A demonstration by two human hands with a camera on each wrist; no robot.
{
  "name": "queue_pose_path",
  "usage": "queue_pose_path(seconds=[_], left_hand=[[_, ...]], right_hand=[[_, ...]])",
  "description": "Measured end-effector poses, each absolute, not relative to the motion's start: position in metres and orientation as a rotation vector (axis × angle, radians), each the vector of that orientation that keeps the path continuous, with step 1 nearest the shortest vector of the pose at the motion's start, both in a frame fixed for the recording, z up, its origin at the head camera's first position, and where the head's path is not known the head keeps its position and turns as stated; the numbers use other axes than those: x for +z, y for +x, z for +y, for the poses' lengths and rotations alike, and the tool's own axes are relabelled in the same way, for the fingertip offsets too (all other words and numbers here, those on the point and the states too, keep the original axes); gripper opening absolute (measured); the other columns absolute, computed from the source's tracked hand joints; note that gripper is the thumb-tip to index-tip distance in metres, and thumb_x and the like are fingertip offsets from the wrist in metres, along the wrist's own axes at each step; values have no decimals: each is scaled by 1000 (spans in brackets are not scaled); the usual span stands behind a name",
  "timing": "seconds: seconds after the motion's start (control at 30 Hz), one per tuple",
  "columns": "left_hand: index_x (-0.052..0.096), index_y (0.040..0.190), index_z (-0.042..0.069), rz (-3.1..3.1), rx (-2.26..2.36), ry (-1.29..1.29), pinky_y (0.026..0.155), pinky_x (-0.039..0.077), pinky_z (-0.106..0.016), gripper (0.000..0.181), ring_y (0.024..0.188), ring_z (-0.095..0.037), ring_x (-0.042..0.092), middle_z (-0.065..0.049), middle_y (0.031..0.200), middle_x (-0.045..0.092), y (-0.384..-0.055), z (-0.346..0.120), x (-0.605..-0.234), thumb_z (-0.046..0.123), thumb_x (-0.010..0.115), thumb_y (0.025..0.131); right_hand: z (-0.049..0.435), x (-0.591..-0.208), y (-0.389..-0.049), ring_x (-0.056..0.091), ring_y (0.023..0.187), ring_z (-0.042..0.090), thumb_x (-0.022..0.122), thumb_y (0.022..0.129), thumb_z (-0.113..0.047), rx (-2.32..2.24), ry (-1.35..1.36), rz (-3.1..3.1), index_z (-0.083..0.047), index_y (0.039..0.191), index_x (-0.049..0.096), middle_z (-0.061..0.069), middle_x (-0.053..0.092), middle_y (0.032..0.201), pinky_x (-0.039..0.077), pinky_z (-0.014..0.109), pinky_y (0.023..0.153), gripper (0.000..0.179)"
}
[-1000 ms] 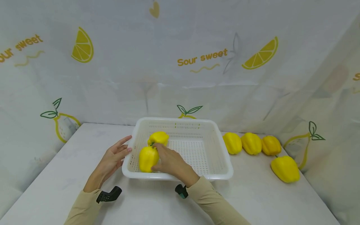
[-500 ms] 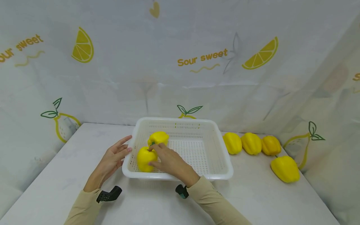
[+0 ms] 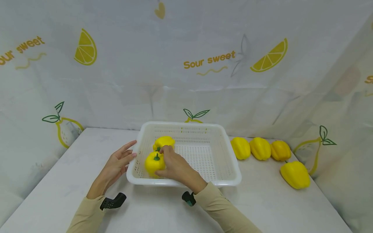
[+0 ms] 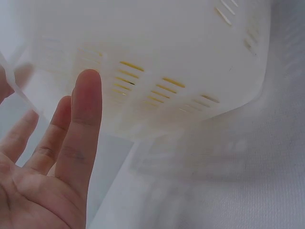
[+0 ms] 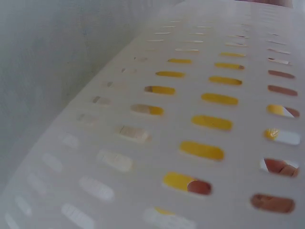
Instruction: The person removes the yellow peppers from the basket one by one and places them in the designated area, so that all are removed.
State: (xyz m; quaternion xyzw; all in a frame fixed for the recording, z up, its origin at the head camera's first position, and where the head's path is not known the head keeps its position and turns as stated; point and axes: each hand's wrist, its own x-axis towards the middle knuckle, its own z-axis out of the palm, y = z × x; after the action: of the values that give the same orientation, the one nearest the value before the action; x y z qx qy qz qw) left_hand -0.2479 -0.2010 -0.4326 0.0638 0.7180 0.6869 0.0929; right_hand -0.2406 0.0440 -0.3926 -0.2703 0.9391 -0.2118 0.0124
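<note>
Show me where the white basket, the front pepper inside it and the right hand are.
White basket (image 3: 198, 160): head view, on its bare slotted floor.
Front pepper (image 3: 153, 166): head view, on its yellow side, below the stem.
Right hand (image 3: 176, 164): head view, on the back of the hand.

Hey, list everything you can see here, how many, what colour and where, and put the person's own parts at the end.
Near bell pepper: one, yellow, basket's left end, stem up
Far bell pepper: one, yellow, in the basket behind it
Outer bell peppers: four, yellow, right of the basket
Perforated basket: one, white, middle of the table
Table: one, white, under everything
Curtain: whitish, yellow lemon prints, behind the table
Wrist devices: two, black, one at each cuff
Sleeves: two, beige, front edge
Left hand: one, at the basket's left side
Right hand: one, gripping the near bell pepper
</note>
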Motion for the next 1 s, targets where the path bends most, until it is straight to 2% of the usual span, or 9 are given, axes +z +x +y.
queue_pose_path(seconds=[0.1, 0.3, 0.53, 0.67, 0.87, 1.0], left_hand=[[23, 159, 19, 2141, 2034, 192, 88, 59, -33, 69, 103, -8, 65, 3, 123, 59, -248, -201, -433, 27, 60, 100], [23, 159, 20, 2160, 2021, 188, 89, 59, -33, 69, 104, -8, 65, -1, 126, 58, -248, -200, -433, 28, 60, 100], [23, 159, 20, 2163, 2019, 187, 89, 59, -33, 70, 104, -8, 65, 0, 125, 58, -248, -200, -432, 28, 60, 100], [23, 159, 19, 2156, 2024, 188, 88, 59, -33, 70, 104, -8, 65, 1, 123, 59, -248, -200, -432, 27, 60, 100], [23, 159, 18, 2151, 2025, 185, 88, 59, -33, 70, 103, -7, 65, 6, 120, 59, -248, -200, -433, 26, 60, 100], [23, 159, 19, 2157, 2021, 180, 88, 59, -33, 70, 104, -7, 65, 6, 120, 59, -248, -200, -433, 27, 60, 100]], right_hand=[[43, -392, -240, 59, 88, 17, 84, 79, -32, -635, -816, 2939, -7, 130, 44, 11, 54, 125, 57, 27, 83, 70], [42, -393, -244, 58, 100, 19, 85, 77, -38, -577, -818, 2909, -7, 137, 53, 12, 53, 127, 55, 33, 95, 75], [43, -394, -244, 61, 112, 21, 85, 78, -35, -653, -815, 2830, -9, 135, 46, 9, 59, 133, 52, 34, 101, 74], [43, -394, -244, 62, 107, 21, 86, 77, -31, -653, -862, 2854, -8, 133, 45, 11, 60, 128, 54, 33, 98, 73], [43, -394, -243, 57, 88, 18, 87, 76, -30, -678, -823, 2871, -10, 133, 49, 12, 50, 118, 56, 28, 85, 71], [42, -393, -243, 56, 85, 17, 86, 76, -31, -656, -788, 2881, -9, 135, 50, 12, 50, 119, 56, 27, 82, 72]])
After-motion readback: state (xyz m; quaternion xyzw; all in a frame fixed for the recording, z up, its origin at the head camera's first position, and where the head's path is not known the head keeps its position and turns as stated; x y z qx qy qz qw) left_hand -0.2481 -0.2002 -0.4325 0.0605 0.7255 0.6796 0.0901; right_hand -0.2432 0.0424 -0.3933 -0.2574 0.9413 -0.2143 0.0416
